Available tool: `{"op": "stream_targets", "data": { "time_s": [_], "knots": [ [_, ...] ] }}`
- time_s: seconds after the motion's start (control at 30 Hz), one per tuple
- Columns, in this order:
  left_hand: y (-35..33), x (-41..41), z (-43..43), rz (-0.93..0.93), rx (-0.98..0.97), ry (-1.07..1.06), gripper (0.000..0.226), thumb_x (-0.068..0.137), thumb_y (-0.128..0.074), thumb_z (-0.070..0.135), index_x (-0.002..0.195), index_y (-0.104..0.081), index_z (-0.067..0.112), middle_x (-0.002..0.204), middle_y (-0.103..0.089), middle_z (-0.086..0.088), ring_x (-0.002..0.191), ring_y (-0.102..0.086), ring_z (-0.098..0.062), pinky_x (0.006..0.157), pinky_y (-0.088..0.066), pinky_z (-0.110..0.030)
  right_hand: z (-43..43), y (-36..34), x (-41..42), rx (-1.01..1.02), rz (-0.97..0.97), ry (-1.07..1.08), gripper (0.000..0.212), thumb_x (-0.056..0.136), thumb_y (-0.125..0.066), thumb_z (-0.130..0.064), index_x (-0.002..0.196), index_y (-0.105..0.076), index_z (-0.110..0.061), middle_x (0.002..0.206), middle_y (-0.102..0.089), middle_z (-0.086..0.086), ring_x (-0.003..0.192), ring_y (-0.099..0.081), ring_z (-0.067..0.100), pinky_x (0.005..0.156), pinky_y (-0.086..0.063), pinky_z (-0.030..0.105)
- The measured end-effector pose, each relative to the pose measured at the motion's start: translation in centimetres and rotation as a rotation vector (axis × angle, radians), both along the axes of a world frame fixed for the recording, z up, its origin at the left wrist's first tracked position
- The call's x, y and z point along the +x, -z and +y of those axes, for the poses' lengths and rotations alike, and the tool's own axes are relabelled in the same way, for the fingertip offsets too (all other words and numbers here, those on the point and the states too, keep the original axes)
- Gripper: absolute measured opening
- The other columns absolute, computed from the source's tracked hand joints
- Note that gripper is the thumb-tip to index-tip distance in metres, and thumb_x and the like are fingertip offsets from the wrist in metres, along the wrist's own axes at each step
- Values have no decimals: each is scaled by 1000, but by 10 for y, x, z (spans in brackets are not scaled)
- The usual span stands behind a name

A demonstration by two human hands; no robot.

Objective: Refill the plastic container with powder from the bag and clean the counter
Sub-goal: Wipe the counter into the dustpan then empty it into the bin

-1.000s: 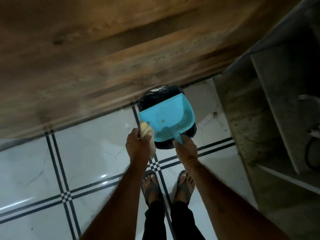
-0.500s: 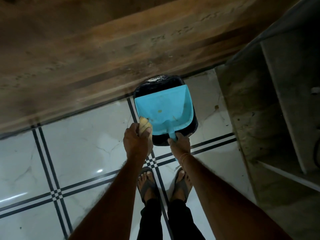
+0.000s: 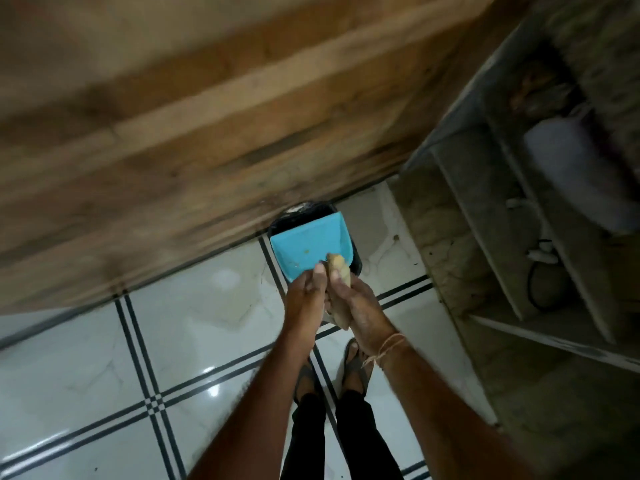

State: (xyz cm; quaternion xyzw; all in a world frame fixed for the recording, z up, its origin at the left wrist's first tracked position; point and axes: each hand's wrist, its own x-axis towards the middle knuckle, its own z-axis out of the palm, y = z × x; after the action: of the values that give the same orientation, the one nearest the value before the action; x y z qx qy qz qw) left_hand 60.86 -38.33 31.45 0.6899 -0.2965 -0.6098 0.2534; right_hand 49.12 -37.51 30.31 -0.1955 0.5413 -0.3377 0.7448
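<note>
A blue dustpan is held tilted over a black bin that stands on the floor against the wooden wall. A few yellow crumbs lie in the pan. Both hands meet at the pan's near edge, hiding its handle. My left hand is closed at that edge, where the handle is. My right hand grips a yellow cloth, which sticks up over the pan and hangs below the hand. No plastic container, bag or counter top is in view.
White floor tiles with dark double lines lie below, with my sandalled feet on them. A wooden panel fills the top. Stone shelves with a cable and a white object stand at the right.
The hands came together at the pan's near edge. The yellow cloth went from my left hand's side to my right hand. The view shifted, showing more of the shelves.
</note>
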Motion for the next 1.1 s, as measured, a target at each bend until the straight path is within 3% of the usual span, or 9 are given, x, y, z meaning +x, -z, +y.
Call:
{"op": "stream_targets", "data": {
  "time_s": [0.17, 0.23, 0.37, 0.47, 0.57, 0.73, 0.87, 0.97, 1.1],
  "knots": [
    [-129, -20, 8, -206, -120, 132, 48, 92, -66, 50, 134, -57, 29, 129, -54, 4, 111, -60, -17, 82, -58, -31, 15, -129, -32, -6, -10, 202, 52, 94, -62, -38, 134, -61, -4, 124, -72, 17, 110, -72, 31, 80, -61, 36],
    [-172, -33, 9, -67, -11, 87, 60, 86, -69, 58, 135, -53, 27, 129, -59, 2, 111, -62, -20, 92, -58, -43, 18, -173, -44, -1, -90, 305, 56, 92, -61, -39, 134, -59, -1, 126, -70, 20, 107, -73, 30, 78, -61, 36],
    [-238, -63, 14, 186, 67, 92, 34, 95, -68, 41, 122, -62, 21, 111, -73, -1, 102, -69, -23, 95, -56, -46, 23, -239, -66, -106, -122, 461, 51, 88, -64, -34, 128, -59, -2, 116, -71, 21, 95, -74, 29, 70, -61, 37],
    [-275, -87, 12, 249, -67, 131, 25, 101, -63, 28, 125, -63, 22, 115, -74, -3, 102, -70, -19, 86, -57, -38, 29, -274, -93, -189, -81, 522, 55, 86, -69, -37, 133, -60, -12, 126, -71, 16, 113, -69, 33, 89, -58, 46],
    [-304, -114, 0, 208, -178, 212, 14, 104, -58, 21, 115, -64, 25, 116, -73, -6, 98, -70, -19, 81, -59, -41, 27, -303, -140, -293, -62, 495, 45, 83, -78, -45, 117, -70, -17, 122, -71, 17, 116, -65, 37, 106, -48, 62],
    [-333, -173, -31, 217, -366, 256, 26, 103, -59, 15, 120, -67, 32, 130, -68, -9, 115, -68, -29, 97, -57, -52, 15, -339, -218, -387, 116, 405, 41, 88, -78, -28, 116, -67, 0, 120, -70, 28, 107, -67, 44, 95, -53, 56],
    [-345, -217, -45, 220, -461, 398, 32, 97, -70, 31, 127, -65, 39, 134, -62, 4, 118, -65, -17, 96, -58, -40, 8, -345, -259, -460, 127, 450, 25, 86, -79, -19, 107, -69, -9, 110, -71, 26, 102, -67, 44, 97, -47, 70],
    [-342, -249, -56, 180, -415, 441, 15, 94, -73, 24, 108, -71, 19, 112, -73, -4, 97, -69, -19, 73, -59, -27, 0, -348, -286, -453, 122, 460, 31, 94, -72, -14, 121, -64, -3, 113, -71, 23, 99, -67, 37, 92, -54, 58],
    [-336, -285, -75, 117, -357, 457, 13, 99, -67, 17, 88, -64, 9, 81, -70, -3, 73, -63, -14, 52, -47, -15, -11, -348, -315, -396, 86, 492, 10, 96, -68, -10, 104, -70, -5, 96, -72, 14, 86, -70, 30, 78, -58, 46]
  ]
}}
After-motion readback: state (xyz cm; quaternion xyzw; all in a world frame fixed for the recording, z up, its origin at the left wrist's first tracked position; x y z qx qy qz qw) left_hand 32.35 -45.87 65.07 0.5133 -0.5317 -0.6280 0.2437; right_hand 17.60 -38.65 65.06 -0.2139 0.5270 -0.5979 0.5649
